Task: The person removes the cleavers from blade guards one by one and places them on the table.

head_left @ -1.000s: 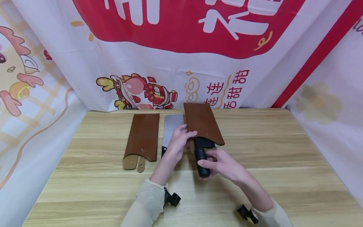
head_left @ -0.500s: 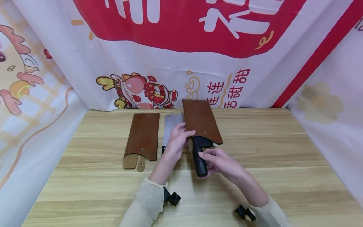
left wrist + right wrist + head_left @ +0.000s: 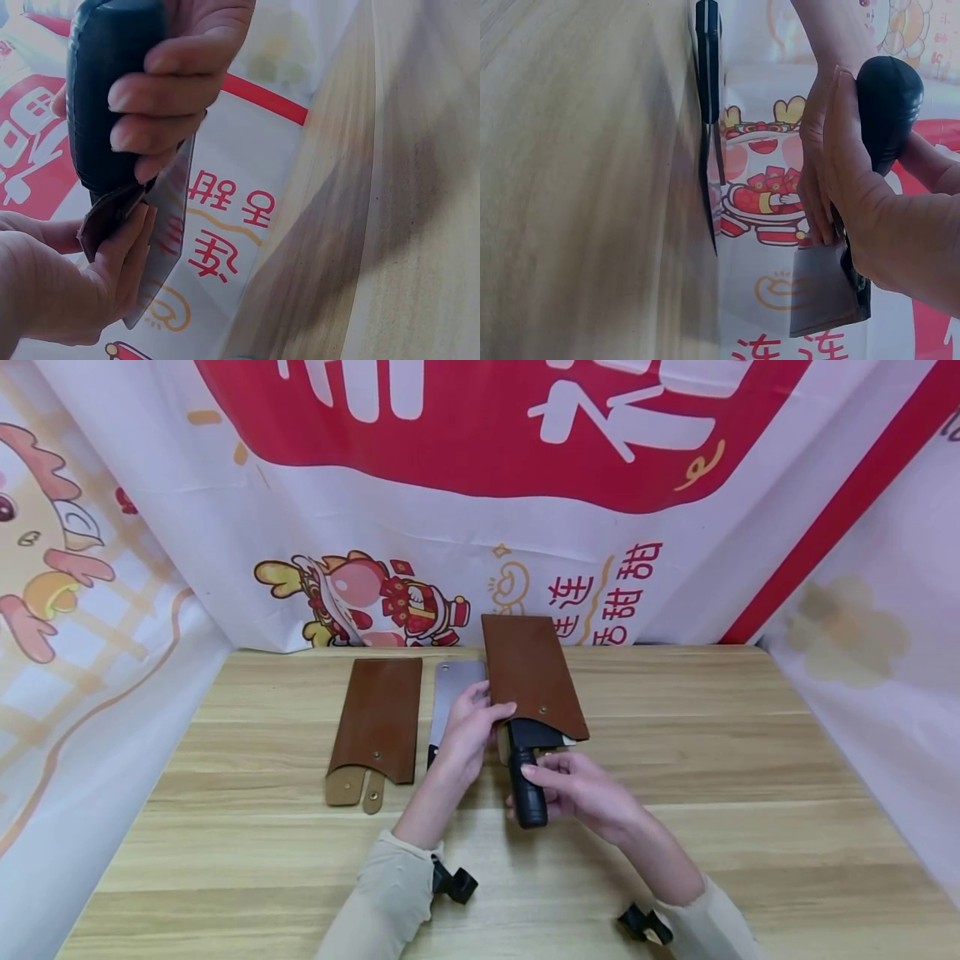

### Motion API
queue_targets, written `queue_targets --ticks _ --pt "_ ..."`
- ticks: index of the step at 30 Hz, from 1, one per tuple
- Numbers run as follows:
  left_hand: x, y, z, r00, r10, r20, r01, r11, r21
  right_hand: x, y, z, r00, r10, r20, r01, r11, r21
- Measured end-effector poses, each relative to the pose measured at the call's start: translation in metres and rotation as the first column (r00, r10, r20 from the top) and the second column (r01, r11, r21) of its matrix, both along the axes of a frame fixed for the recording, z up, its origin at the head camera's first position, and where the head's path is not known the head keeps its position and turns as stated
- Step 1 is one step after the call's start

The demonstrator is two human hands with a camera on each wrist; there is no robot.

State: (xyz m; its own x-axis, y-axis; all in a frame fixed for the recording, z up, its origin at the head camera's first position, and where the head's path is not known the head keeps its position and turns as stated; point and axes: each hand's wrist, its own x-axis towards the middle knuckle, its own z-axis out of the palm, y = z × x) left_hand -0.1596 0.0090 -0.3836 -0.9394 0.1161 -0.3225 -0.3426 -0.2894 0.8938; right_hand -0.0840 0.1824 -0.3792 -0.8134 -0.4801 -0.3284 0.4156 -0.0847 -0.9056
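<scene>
Raised a little above the table at centre, a brown leather sheath [image 3: 531, 664] covers most of a cleaver's blade. The black handle of this cleaver [image 3: 529, 797] sticks out of the sheath's near end, with a dark part of the blade showing. My left hand [image 3: 467, 733] pinches the sheath's lower left edge, thumb on top. My right hand [image 3: 585, 787] holds the handle, its thumb over the top and fingers beneath. From below, the right fingers [image 3: 150, 112] show curled against the handle. Part of the left hand is hidden under the sheath.
Left of the held sheath lies a second cleaver [image 3: 455, 689], its handle partly hidden by my left arm. Farther left is another brown sheath [image 3: 381, 714] with its strap and flap toward me. A printed cloth [image 3: 450, 527] hangs behind the wooden table [image 3: 735, 760].
The sheath and cleaver have shifted slightly away and to the left, both hands moving along. The right fingers have adjusted around the handle. The other cleaver and sheath stay put.
</scene>
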Motion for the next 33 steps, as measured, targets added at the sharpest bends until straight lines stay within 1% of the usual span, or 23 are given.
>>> queue_targets --ticks 3,5,8,11,15,18,27,30,33 --pt "0.000 0.000 0.000 1.000 0.012 0.003 -0.012 1.000 0.016 0.002 -0.001 0.002 0.999 -0.014 -0.036 0.015 0.999 0.038" --pt "0.000 0.000 0.001 1.000 0.017 0.007 -0.017 0.999 0.029 0.003 -0.002 0.004 0.997 -0.014 -0.075 0.020 0.997 0.074" --pt "0.001 0.000 0.002 1.000 0.018 0.004 -0.018 0.999 0.044 0.006 -0.003 0.008 0.992 0.000 -0.124 0.014 0.993 0.115" --pt "0.001 -0.001 0.002 1.000 0.024 0.002 -0.024 0.999 0.033 0.009 -0.004 0.011 0.987 0.019 -0.157 0.005 0.989 0.150" --pt "-0.001 -0.004 0.002 0.999 0.045 0.003 -0.045 0.998 0.034 0.012 -0.007 0.014 0.986 0.037 -0.164 -0.007 0.983 0.181" --pt "-0.003 -0.005 0.002 0.998 0.055 0.007 -0.055 0.997 0.058 0.014 -0.009 0.015 0.984 0.051 -0.171 -0.017 0.981 0.191" --pt "-0.006 -0.008 0.003 0.997 0.072 0.006 -0.072 0.994 0.081 0.017 -0.010 0.018 0.980 0.082 -0.183 -0.049 0.983 0.178" --pt "-0.005 -0.008 0.003 0.997 0.071 -0.001 -0.070 0.994 0.086 0.017 -0.010 0.017 0.983 0.078 -0.167 -0.050 0.986 0.161" --pt "-0.004 -0.008 0.003 0.998 0.068 -0.009 -0.067 0.994 0.081 0.015 -0.010 0.015 0.992 0.063 -0.111 -0.050 0.992 0.113"
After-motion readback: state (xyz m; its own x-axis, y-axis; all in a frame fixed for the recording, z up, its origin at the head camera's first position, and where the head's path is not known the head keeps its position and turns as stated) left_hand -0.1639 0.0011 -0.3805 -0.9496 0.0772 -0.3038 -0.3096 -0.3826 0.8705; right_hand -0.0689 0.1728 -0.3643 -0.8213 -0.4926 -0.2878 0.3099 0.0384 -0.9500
